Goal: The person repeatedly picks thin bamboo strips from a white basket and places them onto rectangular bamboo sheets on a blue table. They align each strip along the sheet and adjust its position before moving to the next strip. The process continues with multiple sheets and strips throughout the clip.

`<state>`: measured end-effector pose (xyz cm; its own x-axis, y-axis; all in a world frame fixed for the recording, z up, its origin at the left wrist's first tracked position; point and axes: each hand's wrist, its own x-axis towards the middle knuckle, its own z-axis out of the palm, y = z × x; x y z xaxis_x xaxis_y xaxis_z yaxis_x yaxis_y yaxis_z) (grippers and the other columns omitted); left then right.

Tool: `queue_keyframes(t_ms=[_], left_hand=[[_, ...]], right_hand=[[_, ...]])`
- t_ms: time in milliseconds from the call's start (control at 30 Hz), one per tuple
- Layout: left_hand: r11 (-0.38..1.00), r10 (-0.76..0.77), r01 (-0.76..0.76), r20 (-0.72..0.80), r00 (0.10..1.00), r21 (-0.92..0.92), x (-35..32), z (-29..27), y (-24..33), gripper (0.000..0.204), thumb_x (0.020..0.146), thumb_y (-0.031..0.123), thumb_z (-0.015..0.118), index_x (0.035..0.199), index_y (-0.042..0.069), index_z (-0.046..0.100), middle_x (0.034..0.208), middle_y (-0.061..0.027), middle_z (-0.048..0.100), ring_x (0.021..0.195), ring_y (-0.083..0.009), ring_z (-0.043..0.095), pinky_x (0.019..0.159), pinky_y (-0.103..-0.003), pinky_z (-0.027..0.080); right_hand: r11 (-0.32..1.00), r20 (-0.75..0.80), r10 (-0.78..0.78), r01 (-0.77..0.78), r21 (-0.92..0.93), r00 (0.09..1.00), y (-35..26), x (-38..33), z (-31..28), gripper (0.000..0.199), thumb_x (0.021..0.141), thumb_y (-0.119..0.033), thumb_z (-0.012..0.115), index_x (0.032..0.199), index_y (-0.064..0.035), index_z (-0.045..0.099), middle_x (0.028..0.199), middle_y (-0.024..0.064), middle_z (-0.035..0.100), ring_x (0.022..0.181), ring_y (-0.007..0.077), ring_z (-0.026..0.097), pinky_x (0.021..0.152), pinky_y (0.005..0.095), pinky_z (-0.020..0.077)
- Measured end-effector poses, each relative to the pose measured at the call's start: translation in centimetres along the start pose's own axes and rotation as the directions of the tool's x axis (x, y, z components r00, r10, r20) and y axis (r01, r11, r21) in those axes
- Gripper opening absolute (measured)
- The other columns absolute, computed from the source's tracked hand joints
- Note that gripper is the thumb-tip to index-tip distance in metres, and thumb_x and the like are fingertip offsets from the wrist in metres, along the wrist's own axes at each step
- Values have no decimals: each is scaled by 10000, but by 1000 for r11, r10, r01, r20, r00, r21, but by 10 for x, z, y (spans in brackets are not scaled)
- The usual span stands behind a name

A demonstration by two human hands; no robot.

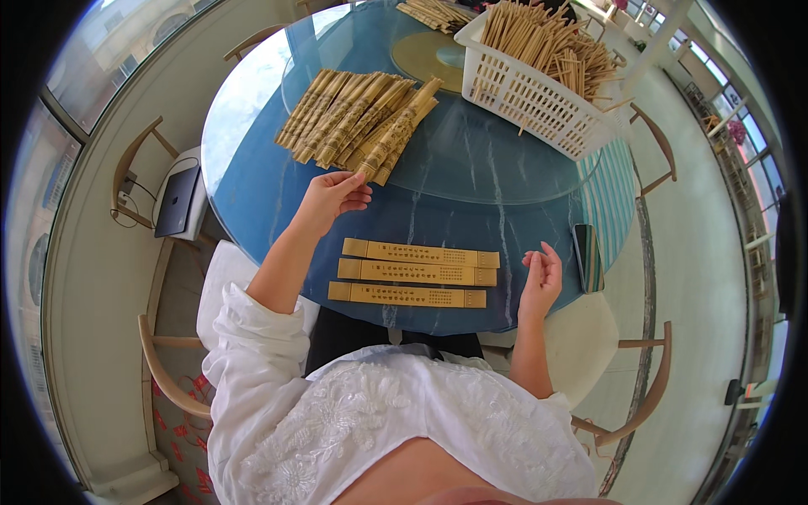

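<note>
A pile of long, narrow gold printed paper sleeves (345, 118) lies on the glass turntable of the round blue table. At its near right corner my left hand (337, 198) pinches the end of one gold paper sleeve (400, 135) between thumb and fingertips. Whether it has something inside cannot be seen. Closer to me, flat gold paper sleeves (421, 272) with dark print lie crosswise in three rows near the table's edge. To the right of them, my right hand (541, 278) hovers with loosely bent fingers apart, holding nothing.
A white plastic basket (539, 109) heaped with wooden chopsticks (547, 42) stands at the far right. More sticks (438, 13) lie at the back. A phone (588, 258) rests by the right table edge. A laptop (178, 200) sits on a chair at left.
</note>
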<state>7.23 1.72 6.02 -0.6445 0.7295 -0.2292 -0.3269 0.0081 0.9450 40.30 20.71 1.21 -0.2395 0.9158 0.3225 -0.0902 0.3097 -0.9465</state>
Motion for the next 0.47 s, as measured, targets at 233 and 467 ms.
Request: queue_keyframes(t_ms=[233,467], left_hand=[[1000,28,-25,-151,988,16,29,-5,-7,317,950,256,669,1035,-49,670,897,-121,701,756,-173,684,667,-290,584],[975,-2,56,-243,970,217,18,-4,-4,476,877,381,743,1066,-51,678,825,-137,711,699,-181,699,647,-274,589]], right_hand=[[1000,77,-5,6,-8,997,14,-5,-7,207,981,-16,549,1174,27,611,946,69,667,827,90,628,776,222,521],[999,102,-27,32,-43,994,20,-3,-5,205,978,1,547,1169,32,614,967,81,670,869,102,646,796,227,530]])
